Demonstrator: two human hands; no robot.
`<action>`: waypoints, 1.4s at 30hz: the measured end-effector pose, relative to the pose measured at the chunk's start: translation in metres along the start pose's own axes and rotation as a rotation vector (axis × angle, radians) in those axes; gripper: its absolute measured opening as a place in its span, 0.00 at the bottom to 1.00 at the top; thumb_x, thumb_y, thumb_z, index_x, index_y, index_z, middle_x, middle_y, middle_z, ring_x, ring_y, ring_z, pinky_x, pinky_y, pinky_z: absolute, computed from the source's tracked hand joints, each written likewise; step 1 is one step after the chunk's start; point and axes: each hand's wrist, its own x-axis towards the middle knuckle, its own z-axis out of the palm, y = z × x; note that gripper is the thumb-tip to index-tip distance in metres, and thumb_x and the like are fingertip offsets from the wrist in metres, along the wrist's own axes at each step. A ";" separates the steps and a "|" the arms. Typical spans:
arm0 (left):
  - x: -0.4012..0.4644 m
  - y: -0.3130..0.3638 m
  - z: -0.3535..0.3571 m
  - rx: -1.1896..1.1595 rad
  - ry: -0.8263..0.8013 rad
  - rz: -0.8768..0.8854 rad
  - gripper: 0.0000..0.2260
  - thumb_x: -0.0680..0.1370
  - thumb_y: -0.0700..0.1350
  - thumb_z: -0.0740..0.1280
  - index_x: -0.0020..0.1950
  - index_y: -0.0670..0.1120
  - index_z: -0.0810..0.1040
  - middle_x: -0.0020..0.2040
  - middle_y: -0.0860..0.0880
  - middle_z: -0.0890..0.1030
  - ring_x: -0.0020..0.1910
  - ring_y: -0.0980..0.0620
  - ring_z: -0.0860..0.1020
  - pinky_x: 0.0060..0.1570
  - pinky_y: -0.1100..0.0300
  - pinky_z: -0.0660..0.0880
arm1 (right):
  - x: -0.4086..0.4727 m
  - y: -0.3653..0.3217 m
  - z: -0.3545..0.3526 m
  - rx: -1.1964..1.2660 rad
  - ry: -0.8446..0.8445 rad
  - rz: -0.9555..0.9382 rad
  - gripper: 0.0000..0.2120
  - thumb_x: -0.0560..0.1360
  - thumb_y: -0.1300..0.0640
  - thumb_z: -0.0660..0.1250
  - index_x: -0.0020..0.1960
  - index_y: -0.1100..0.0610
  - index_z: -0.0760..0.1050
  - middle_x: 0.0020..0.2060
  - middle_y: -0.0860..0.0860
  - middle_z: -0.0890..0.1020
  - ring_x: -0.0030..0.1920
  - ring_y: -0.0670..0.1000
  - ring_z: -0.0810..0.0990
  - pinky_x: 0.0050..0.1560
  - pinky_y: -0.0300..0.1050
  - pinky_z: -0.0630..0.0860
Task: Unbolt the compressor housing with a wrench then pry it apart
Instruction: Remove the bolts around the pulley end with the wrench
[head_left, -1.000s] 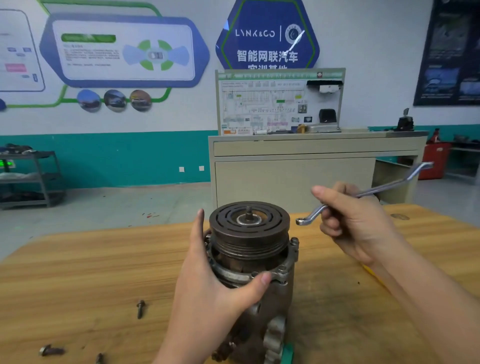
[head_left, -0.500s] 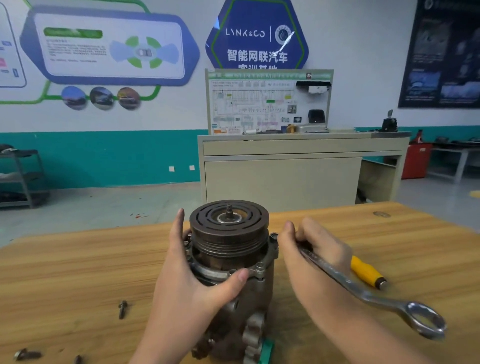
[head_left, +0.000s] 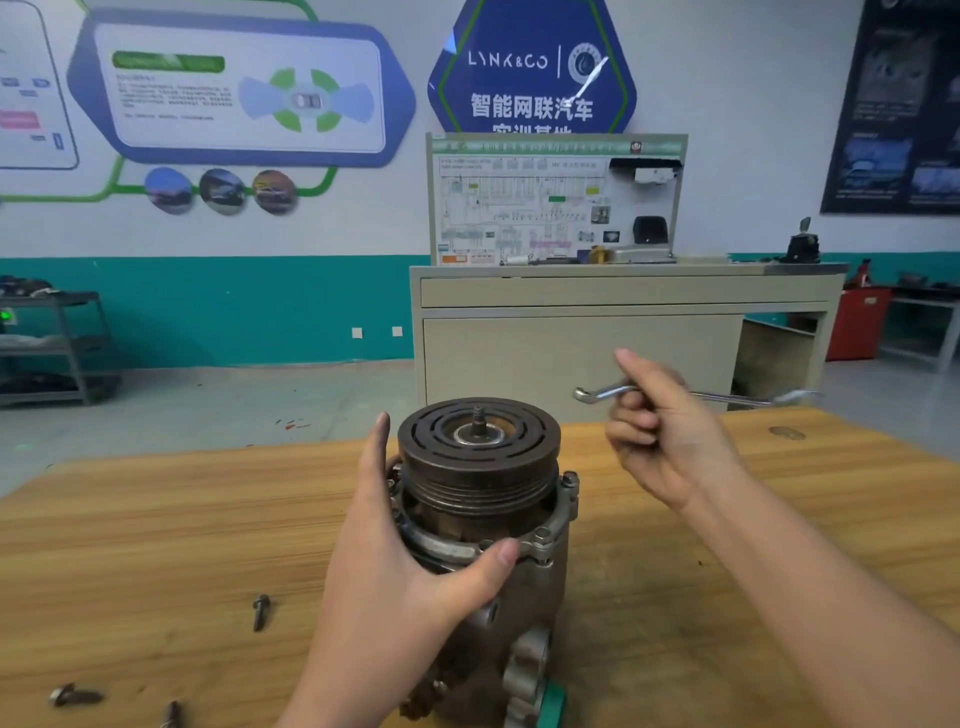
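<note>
Right fingers: curled round the shank of the slim silver double-ended ring wrench (head_left: 691, 395) by the right hand (head_left: 670, 441), near one ring end; a light hold so close to the end is judged likely to let the tool twist or drop.
Left fingers: spread wide by the left hand (head_left: 410, 566) round the grey cast-metal compressor housing (head_left: 519, 587), thumb pressed on the front of the flange, the other fingers laid up the far side beside the dark grooved steel pulley (head_left: 478, 457).
Wrench position: held in the air, right of and above the pulley, well apart from any bolt head.
Compressor position: stood upright on the pale wooden table (head_left: 156, 530), pulley uppermost, at the near edge, its foot cut off by the picture.
Remaining bolts: hex heads (head_left: 570, 479) are seen on the flange's right and front; a ring seated only partly on one could be made to slip and round the head.
Pinch risk: the left thumb lies just beside a front bolt and could be struck if the wrench slips.
Tipping risk: the tall housing is steadied by one hand only; a hard sideways pull may rock it toward the table edge.
Loose bolts: three dark bolts (head_left: 260, 610) lie on the table to the left, where they could be rolled off by a jolt.
</note>
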 end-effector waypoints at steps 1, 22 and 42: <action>0.000 0.000 0.000 0.000 0.000 -0.003 0.52 0.51 0.73 0.71 0.67 0.78 0.42 0.58 0.79 0.65 0.62 0.75 0.64 0.50 0.76 0.63 | -0.005 -0.002 -0.002 -0.075 0.052 -0.125 0.16 0.69 0.58 0.71 0.30 0.55 0.65 0.19 0.50 0.71 0.16 0.43 0.65 0.16 0.32 0.58; -0.001 -0.001 0.001 0.000 0.006 0.012 0.53 0.50 0.74 0.71 0.69 0.76 0.45 0.66 0.70 0.67 0.66 0.65 0.69 0.63 0.62 0.65 | -0.060 0.034 -0.003 -1.019 -0.038 -0.847 0.19 0.72 0.61 0.64 0.29 0.55 0.57 0.26 0.54 0.63 0.26 0.43 0.61 0.28 0.36 0.60; -0.001 0.000 0.000 0.000 -0.009 -0.017 0.50 0.50 0.75 0.70 0.64 0.80 0.44 0.63 0.75 0.65 0.66 0.69 0.66 0.55 0.72 0.63 | -0.001 0.013 -0.013 -0.054 -0.072 0.284 0.14 0.68 0.52 0.67 0.29 0.56 0.68 0.18 0.49 0.69 0.14 0.40 0.63 0.14 0.29 0.56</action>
